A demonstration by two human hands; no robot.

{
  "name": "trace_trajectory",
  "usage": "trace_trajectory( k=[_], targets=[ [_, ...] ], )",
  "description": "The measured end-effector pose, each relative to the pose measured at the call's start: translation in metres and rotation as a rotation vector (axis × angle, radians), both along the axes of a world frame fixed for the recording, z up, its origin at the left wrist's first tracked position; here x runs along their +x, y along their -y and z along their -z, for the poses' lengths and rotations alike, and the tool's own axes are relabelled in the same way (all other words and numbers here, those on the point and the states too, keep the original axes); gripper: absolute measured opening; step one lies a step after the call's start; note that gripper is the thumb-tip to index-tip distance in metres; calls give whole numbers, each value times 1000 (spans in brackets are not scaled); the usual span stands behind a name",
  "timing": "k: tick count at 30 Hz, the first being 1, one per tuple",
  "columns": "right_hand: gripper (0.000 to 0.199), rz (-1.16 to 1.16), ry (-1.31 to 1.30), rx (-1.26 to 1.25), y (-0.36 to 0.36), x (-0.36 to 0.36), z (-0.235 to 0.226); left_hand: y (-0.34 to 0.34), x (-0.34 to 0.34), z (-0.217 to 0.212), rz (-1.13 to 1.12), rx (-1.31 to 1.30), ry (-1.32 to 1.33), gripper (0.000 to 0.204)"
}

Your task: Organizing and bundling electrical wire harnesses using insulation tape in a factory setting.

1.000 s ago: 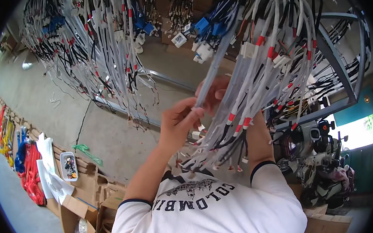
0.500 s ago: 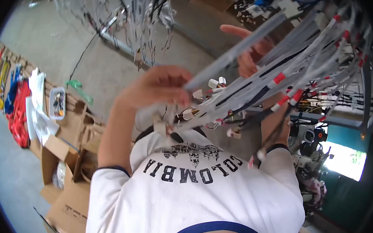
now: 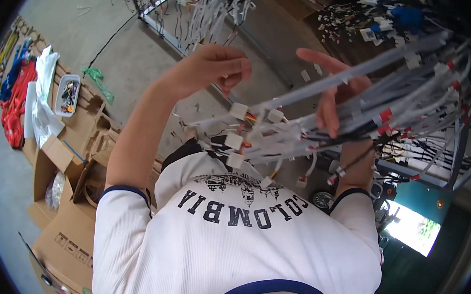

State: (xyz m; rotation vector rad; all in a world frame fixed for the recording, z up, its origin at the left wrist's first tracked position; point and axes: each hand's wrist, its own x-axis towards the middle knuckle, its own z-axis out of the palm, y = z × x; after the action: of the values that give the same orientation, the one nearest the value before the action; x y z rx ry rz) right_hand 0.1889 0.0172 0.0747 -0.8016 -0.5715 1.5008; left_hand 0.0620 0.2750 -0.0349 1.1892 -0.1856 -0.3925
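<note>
My left hand (image 3: 215,68) is raised above the connector ends, its fingers curled inward and no wire visible in them. Below it hang white plug connectors (image 3: 235,141) on short coloured wires. They end a thick bundle of wire harnesses (image 3: 408,86) in clear and grey sleeving with red bands, which sweeps in from the right. My right hand (image 3: 345,97) is among these harnesses, thumb side stretched out and fingers apart. Some strands run across its palm and wrist and partly hide it. Other strands cross in front of my right forearm.
More harnesses hang from a metal rack (image 3: 160,28) at the top. At left, cardboard boxes (image 3: 68,237) stand by a plastic tub of small parts (image 3: 67,95), red cable bundles (image 3: 19,108) and white sheeting (image 3: 45,115). Metal framing (image 3: 459,146) and a bright screen-like panel (image 3: 416,227) are at right.
My left hand has moved up and away from the sleeved strand it was touching. That strand's end now hangs lower, over my chest. My right hand has shifted slightly right and down.
</note>
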Motion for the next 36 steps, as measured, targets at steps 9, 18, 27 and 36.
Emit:
trace_trajectory(
  k=[9, 18, 27, 36],
  targets=[
    [82, 5, -11, 22, 2, 8, 12, 31, -31, 44, -133, -51, 5, 27],
    [80, 26, -42, 1, -5, 7, 15, 53, -64, 50, -854, 408, 303, 20],
    [79, -22, -8, 57, -4, 24, 29, 64, -91, 30, -929, 568, 484, 23],
    [75, -39, 58, 0, -15, 21, 19, 52, -88, 30, -1330, 911, 779, 25]
  ],
)
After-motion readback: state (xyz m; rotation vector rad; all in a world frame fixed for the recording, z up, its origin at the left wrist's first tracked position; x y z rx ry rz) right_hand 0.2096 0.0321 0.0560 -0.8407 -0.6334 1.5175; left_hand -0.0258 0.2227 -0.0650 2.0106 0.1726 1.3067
